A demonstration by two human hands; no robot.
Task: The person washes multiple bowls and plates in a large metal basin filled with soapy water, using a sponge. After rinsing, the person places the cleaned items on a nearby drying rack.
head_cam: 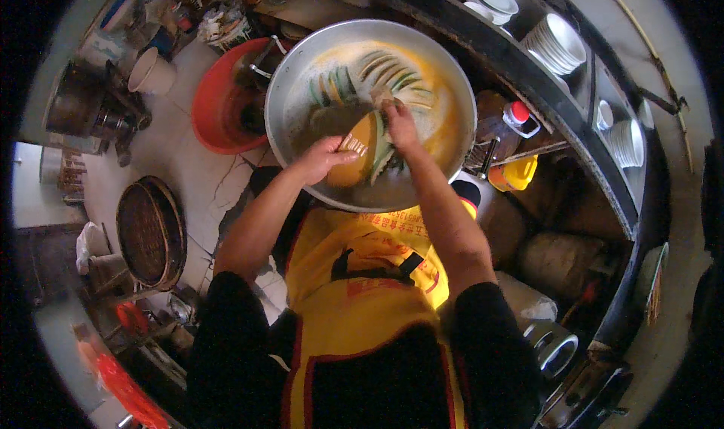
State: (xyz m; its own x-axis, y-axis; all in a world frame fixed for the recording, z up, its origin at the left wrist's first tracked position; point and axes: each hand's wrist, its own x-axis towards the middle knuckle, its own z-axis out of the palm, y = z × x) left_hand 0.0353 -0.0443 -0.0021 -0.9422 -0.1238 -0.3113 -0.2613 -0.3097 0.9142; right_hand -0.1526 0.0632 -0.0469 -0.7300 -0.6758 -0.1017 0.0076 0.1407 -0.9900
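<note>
A wide round metal basin stands before me with cloudy, yellowish foamy water in it. My left hand grips the edge of an orange bowl with white marks, which is tilted over the water. Beside it a green-rimmed bowl stands on edge under my right hand, whose fingers are closed on a pale, crumpled cloth. Several dishes with green rims lie overlapping in the water at the far side. More striped dish edges show to their left. The bowls' lower parts are hidden.
A red plastic tub touches the basin's left side. At right are a red-capped plastic jug, a yellow bottle and a dark shelf with stacked white plates. Round woven trays stand at left.
</note>
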